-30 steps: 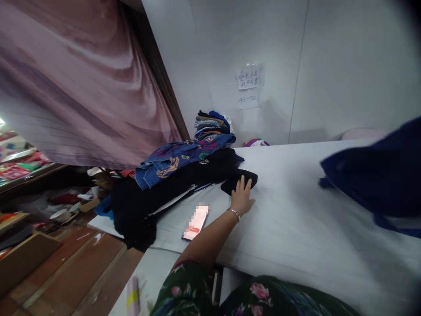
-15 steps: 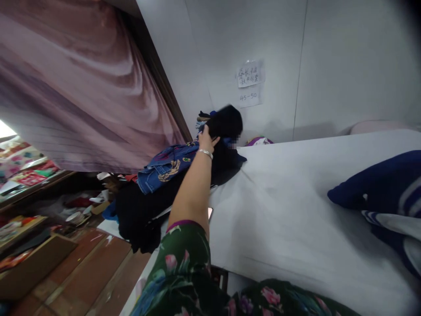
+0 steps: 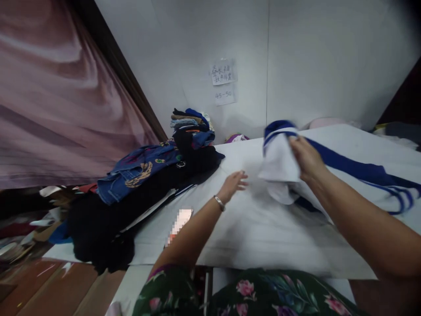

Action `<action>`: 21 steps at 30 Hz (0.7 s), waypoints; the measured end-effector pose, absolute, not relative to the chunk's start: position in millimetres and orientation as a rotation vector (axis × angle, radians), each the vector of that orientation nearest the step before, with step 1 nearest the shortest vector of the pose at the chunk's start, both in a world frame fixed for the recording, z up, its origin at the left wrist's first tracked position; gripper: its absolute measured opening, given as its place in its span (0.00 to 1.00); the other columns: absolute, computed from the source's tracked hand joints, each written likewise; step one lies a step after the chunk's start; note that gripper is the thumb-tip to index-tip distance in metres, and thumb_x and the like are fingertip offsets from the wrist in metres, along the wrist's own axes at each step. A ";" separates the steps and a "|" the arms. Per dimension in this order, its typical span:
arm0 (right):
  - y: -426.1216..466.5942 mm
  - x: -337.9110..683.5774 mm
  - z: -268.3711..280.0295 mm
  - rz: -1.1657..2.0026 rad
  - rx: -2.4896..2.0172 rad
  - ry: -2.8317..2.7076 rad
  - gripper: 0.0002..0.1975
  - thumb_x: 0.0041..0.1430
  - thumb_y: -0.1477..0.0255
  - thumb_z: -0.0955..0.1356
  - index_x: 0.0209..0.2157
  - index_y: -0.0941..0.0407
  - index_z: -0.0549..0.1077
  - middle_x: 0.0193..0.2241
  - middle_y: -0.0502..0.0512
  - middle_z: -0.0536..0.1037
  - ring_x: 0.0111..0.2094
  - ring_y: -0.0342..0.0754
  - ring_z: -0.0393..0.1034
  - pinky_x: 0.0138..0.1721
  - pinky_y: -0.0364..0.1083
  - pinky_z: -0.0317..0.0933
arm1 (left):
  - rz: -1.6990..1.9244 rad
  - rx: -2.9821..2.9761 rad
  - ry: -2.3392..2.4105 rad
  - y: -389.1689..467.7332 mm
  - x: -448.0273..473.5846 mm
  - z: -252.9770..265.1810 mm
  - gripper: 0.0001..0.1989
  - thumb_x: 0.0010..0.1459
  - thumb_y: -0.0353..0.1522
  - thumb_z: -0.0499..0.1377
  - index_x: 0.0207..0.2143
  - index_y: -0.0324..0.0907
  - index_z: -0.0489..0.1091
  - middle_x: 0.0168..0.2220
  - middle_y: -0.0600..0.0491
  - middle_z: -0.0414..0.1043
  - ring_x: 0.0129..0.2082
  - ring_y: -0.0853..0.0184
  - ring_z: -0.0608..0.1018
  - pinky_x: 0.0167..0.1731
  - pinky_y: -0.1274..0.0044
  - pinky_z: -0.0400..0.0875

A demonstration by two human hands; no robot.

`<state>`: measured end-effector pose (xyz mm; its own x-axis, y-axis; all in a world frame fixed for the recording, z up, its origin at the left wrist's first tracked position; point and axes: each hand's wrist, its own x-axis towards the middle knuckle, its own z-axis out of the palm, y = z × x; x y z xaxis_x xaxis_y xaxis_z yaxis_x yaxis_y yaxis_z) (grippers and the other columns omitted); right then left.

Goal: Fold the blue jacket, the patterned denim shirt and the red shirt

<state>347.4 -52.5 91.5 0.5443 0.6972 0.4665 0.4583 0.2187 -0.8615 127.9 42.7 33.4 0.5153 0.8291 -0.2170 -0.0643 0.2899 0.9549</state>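
Observation:
My right hand (image 3: 305, 158) grips a blue and white garment (image 3: 342, 160) near its collar or edge, lifting that end off the white table (image 3: 237, 243). The rest of the cloth trails to the right across the tabletop; its exact kind is unclear. My left hand (image 3: 233, 188) hovers over the middle of the table, fingers apart and slightly blurred, with nothing in it. It is a short way left of the raised cloth. To the left of it lie black clothes (image 3: 151, 193) with an embroidered denim garment (image 3: 138, 169) on top.
A stack of folded clothes (image 3: 189, 120) stands by the wall at the back left. A phone (image 3: 179, 226) lies on the table near my left forearm. Handwritten paper signs (image 3: 223, 81) hang on the wall, and a pink curtain (image 3: 49, 109) covers the left side.
My left hand has let go of the black cloth at the stack and come back toward the table's middle. My right hand has come into view, holding up the blue and white garment.

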 end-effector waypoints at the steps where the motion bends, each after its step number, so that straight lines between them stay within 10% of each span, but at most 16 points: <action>1: -55.0 347.7 92.5 0.267 -1.386 -1.056 0.20 0.64 0.62 0.64 0.55 0.52 0.66 0.48 0.56 0.74 0.45 0.50 0.72 0.42 0.52 0.70 | 0.666 1.087 0.835 27.3 135.2 20.5 0.10 0.60 0.38 0.59 0.37 0.40 0.74 0.42 0.44 0.77 0.30 0.63 0.79 0.28 0.73 0.75; 7: -105.5 359.1 63.0 0.432 -1.375 -1.116 0.16 0.56 0.59 0.68 0.43 0.51 0.75 0.46 0.55 0.78 0.48 0.53 0.73 0.50 0.56 0.67 | 0.717 0.620 0.838 3.1 142.0 -22.6 0.13 0.64 0.37 0.50 0.41 0.43 0.72 0.43 0.46 0.77 0.47 0.60 0.78 0.43 0.70 0.76; 21: -195.1 380.2 -61.1 -0.396 -2.160 -1.758 0.23 0.57 0.71 0.63 0.55 0.53 0.70 0.58 0.63 0.69 0.60 0.62 0.59 0.57 0.66 0.53 | 0.830 0.442 0.717 15.0 156.2 4.3 0.10 0.63 0.30 0.52 0.30 0.41 0.69 0.28 0.55 0.73 0.28 0.73 0.77 0.37 0.80 0.75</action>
<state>380.2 -195.1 -61.1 0.2013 0.8884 0.4126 0.9795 -0.1863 -0.0769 156.2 15.0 4.3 0.4649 0.7908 -0.3982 -0.5089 0.6067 0.6107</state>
